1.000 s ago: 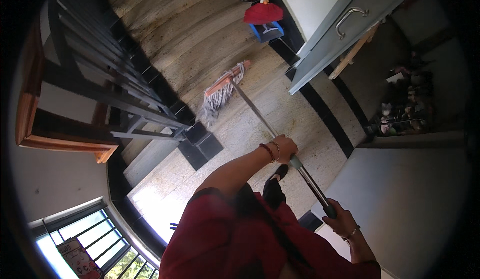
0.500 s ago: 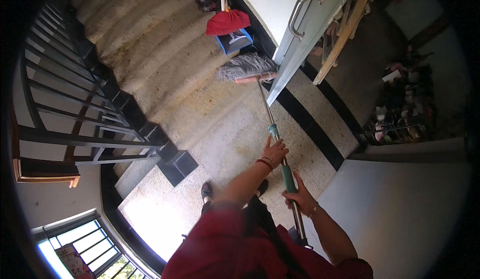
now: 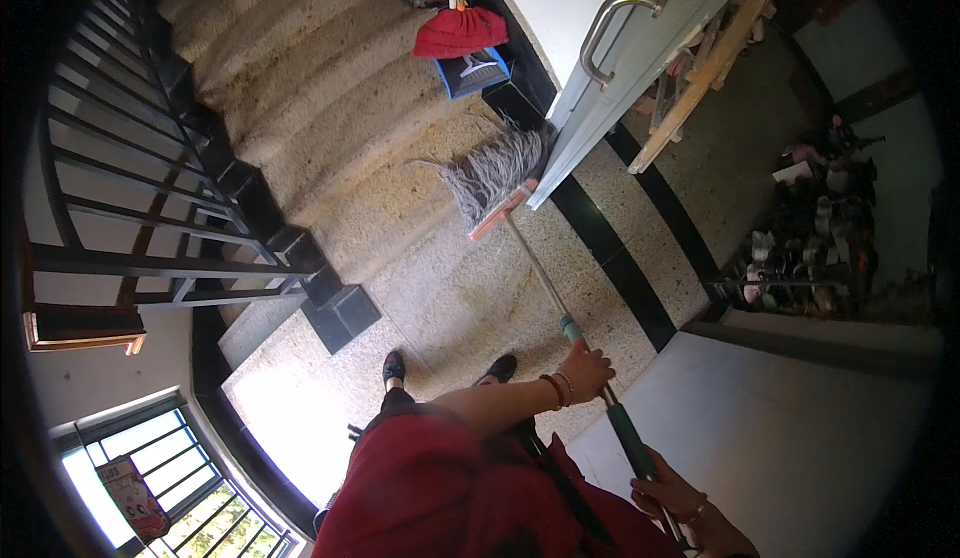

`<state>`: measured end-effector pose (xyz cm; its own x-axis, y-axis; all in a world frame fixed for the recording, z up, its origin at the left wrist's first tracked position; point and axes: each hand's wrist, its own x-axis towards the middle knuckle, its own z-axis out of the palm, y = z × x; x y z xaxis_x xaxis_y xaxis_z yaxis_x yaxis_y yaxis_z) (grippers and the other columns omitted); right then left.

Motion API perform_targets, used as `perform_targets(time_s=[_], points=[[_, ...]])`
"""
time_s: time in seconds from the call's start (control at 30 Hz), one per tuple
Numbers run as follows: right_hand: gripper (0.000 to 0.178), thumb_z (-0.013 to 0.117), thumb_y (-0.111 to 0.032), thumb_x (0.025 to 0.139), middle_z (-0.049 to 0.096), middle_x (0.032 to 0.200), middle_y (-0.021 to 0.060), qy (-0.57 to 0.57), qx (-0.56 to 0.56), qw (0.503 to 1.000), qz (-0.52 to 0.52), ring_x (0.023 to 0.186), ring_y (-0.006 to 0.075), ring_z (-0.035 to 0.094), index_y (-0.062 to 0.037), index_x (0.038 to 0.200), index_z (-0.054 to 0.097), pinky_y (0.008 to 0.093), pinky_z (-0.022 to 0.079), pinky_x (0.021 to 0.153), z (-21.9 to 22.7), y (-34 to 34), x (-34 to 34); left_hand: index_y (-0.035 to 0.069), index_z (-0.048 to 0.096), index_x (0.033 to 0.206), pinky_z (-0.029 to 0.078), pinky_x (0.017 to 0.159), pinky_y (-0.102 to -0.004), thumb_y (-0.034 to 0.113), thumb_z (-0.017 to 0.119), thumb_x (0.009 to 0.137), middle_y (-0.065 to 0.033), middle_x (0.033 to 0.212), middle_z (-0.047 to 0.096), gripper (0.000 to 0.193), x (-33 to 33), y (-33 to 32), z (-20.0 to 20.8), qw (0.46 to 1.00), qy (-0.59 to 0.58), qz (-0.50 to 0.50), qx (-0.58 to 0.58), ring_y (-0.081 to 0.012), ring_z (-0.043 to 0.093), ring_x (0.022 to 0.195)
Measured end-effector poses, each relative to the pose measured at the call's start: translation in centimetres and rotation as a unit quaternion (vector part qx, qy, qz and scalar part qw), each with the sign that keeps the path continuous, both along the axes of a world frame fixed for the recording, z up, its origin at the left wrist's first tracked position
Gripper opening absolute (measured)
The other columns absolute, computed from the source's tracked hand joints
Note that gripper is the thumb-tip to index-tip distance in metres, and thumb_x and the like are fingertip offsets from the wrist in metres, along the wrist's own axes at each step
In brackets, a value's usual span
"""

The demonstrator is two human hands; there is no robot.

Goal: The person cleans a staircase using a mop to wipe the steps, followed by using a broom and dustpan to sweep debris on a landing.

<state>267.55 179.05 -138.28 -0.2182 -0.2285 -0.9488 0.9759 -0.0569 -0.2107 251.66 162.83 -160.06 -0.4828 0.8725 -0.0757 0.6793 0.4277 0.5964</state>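
Note:
A mop (image 3: 496, 173) with long grey strands and a pink bar lies on the speckled floor at the foot of the stairs, its right end close to the door's lower edge. Its metal pole slants down to the right, with green grip parts. My left hand (image 3: 585, 369), with bracelets at the wrist, is closed round the pole between the pale-green collar and the dark-green grip. Lower down, my right hand (image 3: 668, 490) holds the pole near the end of the dark-green grip. The pole's far end drops out of view by my right arm.
Stone stairs (image 3: 300, 88) rise at the upper left beside a dark railing (image 3: 150, 198). A blue dustpan (image 3: 472, 71) and a red-covered broom (image 3: 460, 33) stand on a step. The open door (image 3: 600, 98) has a metal handle. Shoes crowd a rack (image 3: 820, 238) at right.
The mop head has come nearer to me and tilted, its strands now spread out behind the bar. Both hands have drawn down and to the right with the pole.

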Motion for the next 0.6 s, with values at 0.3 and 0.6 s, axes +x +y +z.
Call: perform_targets(time_s=[0.3, 0.6], points=[[0.072, 0.055, -0.004, 0.085, 0.043, 0.057, -0.0007, 0.077, 0.049, 0.995, 0.047, 0.041, 0.0097, 0.041, -0.0093, 0.145, 0.015, 0.0254, 0.036, 0.036, -5.2, -2.0, -12.4, 0.015, 0.056, 0.110, 0.036, 0.085, -0.0517, 0.015, 0.058, 0.080, -0.0056, 0.103, 0.056, 0.030, -5.9, 0.0, -7.6, 0.979, -0.060, 0.192, -0.017, -0.0234, 0.052, 0.106], [0.073, 0.053, -0.003, 0.084, 0.048, 0.061, 0.0050, 0.130, 0.153, 0.980, 0.010, 0.038, 0.0118, 0.043, -0.0102, 0.145, 0.014, 0.0257, 0.035, 0.033, 0.0, -8.1, -15.0, 0.012, 0.058, 0.110, 0.040, 0.090, -0.0438, 0.010, 0.060, 0.081, -0.0075, 0.114, 0.054, 0.030, -12.5, -0.3, -2.9, 0.970, -0.085, 0.208, 0.097, -0.0251, 0.049, 0.116]])
